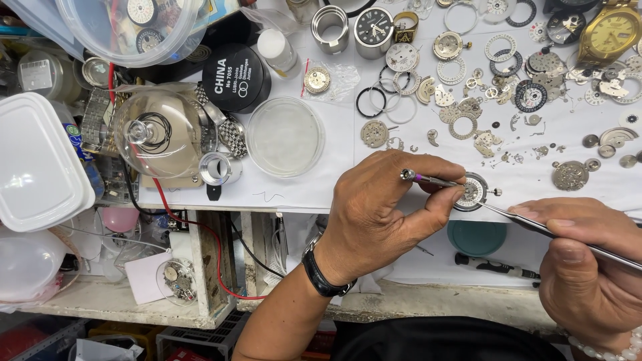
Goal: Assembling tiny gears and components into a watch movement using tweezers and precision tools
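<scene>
My left hand (384, 214) pinches a thin screwdriver (428, 179) with a purple band, its tip resting on a round watch movement (472, 192) that lies at the front edge of the white bench sheet (301, 187). My right hand (588, 261) grips steel tweezers (535, 226), whose points reach the right side of the same movement near its crown stem. A black wristwatch sits on my left wrist.
Many loose watch parts, rings and dials are scattered across the sheet behind the movement. A clear round dish (285, 136), a glass dome cover (157, 132), a black round tin (235, 77), a gold watch (610, 30) and a white plastic box (37, 164) stand around.
</scene>
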